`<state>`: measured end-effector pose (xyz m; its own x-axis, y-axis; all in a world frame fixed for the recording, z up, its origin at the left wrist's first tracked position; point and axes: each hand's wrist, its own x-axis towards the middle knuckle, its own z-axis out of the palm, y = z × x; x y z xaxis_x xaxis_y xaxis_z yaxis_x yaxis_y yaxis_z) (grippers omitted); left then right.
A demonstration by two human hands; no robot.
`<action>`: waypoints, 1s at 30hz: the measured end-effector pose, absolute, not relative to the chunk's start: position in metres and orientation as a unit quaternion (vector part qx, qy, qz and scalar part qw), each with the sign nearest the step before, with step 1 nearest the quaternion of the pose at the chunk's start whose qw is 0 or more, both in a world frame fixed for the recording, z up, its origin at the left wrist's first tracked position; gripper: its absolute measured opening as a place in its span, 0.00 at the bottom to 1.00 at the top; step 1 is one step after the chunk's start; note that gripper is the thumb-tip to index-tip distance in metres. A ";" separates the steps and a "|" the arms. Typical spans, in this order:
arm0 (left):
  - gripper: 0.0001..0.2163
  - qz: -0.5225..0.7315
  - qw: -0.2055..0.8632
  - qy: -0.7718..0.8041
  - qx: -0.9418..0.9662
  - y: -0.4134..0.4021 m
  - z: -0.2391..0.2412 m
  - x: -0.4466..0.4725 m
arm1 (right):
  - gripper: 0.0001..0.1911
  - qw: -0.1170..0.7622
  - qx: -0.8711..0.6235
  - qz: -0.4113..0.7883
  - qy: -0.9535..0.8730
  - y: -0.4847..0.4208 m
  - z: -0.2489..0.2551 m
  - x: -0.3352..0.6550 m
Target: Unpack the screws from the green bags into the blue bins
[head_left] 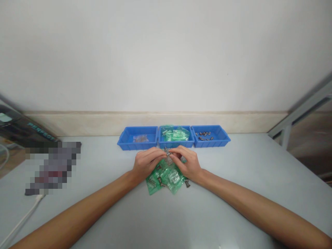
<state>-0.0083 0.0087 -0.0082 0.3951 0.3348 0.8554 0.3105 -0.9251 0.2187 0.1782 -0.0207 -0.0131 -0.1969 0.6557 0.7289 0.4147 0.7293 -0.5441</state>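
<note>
My left hand (149, 162) and my right hand (188, 162) meet over a small pile, fingertips bent inward and pinched. Between them shows a small metal fitting (168, 153), at the tips of my right thumb and index finger. A small clear plastic bag (169, 160) hangs just below, near my left fingertips; what exactly those fingers grip is partly hidden. Under both hands lie green-tinted plastic bags (174, 177) with metal parts inside. Loose dark metal fittings (187, 183) rest on and beside the bags.
Three blue bins stand in a row by the wall. The left bin (124, 141) holds clear packets (140, 138), the middle bin (176, 144) green bags (177, 134), the right bin (220, 140) loose metal fittings (204, 134). A blurred-out object (54, 169) with a white cable (24, 216) lies left.
</note>
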 end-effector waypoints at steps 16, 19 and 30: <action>0.04 0.516 0.003 0.185 0.836 0.006 -0.004 -0.009 | 0.07 0.527 -0.349 0.113 -0.766 -0.022 -0.011 0.177; 0.04 0.516 0.002 0.185 0.836 0.006 -0.004 -0.009 | 0.06 0.530 -0.346 0.111 -0.767 -0.022 -0.012 0.178; 0.04 0.526 0.002 0.178 0.831 0.006 -0.005 -0.009 | 0.07 0.532 -0.342 0.113 -0.766 -0.021 -0.014 0.178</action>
<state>-0.0094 0.0063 -0.0053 0.3823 0.2977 0.8747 0.2937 -0.9367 0.1904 0.1779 -0.0213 -0.0135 -0.1991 0.6444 0.7383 0.4037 0.7405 -0.5373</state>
